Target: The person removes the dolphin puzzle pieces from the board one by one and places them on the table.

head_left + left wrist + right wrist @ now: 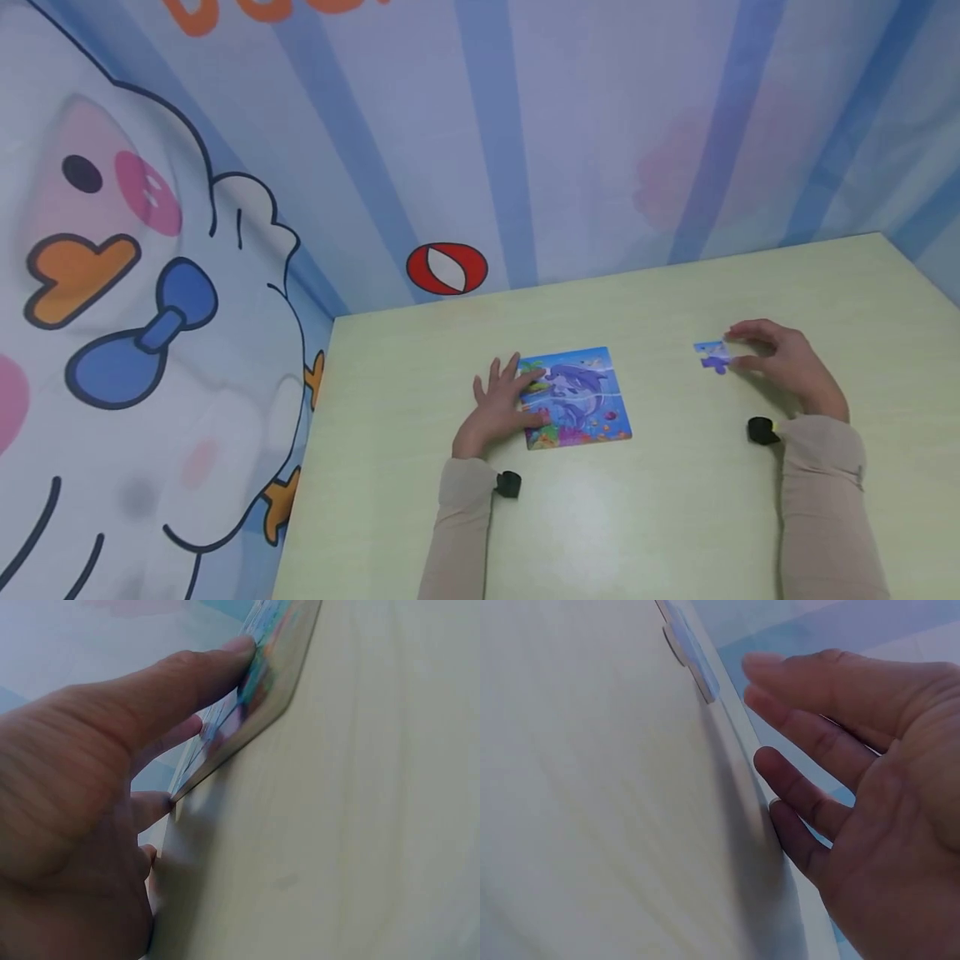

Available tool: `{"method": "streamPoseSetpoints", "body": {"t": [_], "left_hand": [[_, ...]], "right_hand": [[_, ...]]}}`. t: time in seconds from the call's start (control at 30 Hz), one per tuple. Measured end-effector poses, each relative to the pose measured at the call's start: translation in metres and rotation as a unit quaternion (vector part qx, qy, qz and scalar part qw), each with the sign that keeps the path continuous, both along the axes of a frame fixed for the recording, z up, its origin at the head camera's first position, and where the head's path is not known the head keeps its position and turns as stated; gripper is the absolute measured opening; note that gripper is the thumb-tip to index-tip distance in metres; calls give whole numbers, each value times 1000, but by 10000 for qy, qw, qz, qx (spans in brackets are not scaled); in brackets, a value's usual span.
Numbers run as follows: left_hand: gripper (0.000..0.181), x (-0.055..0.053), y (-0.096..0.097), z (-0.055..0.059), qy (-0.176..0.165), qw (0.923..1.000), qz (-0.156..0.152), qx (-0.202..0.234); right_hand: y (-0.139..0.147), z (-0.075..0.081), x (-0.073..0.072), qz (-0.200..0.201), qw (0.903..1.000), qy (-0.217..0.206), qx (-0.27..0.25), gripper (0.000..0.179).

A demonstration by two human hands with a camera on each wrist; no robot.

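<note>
A square dolphin jigsaw puzzle [576, 400] lies flat on the pale table, with thin seams across its picture. My left hand [495, 415] rests at its left side, fingers spread. In the left wrist view, the thumb [236, 656] lies on the puzzle's surface [259, 675] and other fingertips are at its edge. Off to the right, a loose blue-and-purple puzzle piece [714, 356] lies on the table. My right hand [787, 362] is just beside that piece, thumb and fingers parted. In the right wrist view, a gap shows between the thumb and the piece [694, 656].
The table [652, 517] meets a printed blue-striped cloth backdrop [585, 150] at its far edge. A cartoon bird print [187, 333] covers the cloth at the left. Small black devices [508, 484] sit at both sleeve cuffs.
</note>
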State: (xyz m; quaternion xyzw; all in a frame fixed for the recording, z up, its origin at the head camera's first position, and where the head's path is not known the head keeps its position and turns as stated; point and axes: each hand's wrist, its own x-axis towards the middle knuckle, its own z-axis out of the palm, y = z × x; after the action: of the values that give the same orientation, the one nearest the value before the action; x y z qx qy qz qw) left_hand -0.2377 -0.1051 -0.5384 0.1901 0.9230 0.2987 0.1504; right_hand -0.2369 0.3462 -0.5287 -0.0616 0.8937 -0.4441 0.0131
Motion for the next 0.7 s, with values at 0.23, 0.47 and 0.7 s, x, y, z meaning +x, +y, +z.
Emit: {"method": "streamPoseSetpoints", "body": {"t": [0.23,0.47,0.7], "left_hand": [[77,-1,1,-1,-11,10000,16,-26],[77,-1,1,0,4,10000,11,-56],[77,0,0,2,-53,10000,35,-49]], "right_hand": [[-2,3,2,-221,9996,89,-133,46],[-13,10,-1,-211,9994,265,-63,43],[-34,20,-7,-60,9999,-108,-17,50]]}}
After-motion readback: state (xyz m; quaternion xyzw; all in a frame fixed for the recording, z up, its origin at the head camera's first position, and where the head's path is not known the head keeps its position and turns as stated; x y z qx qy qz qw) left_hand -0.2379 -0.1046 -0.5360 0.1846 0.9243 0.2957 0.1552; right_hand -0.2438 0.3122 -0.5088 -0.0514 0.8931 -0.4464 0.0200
